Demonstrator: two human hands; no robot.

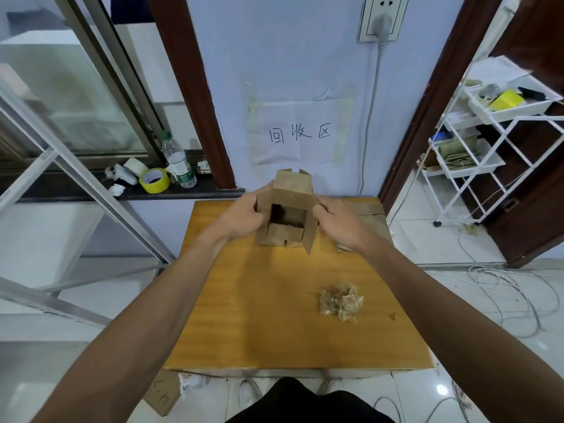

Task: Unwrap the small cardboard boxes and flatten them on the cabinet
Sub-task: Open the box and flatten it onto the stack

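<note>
Head view, sole camera: worn, wide-angle, aimed forward and down.
Looks from above the near edge of the worktop (274, 315) towards the wall (290, 56), which fills the top of the frame. Near range: the worktop takes up the middle of the frame. The forearms enter from the lower corners and converge at upper centre, where the left grip (244, 215) and right grip (338, 224) hold the cardboard box (293, 182). Floor (457, 303) shows at both sides, and straight lines bow at the margins.
</note>
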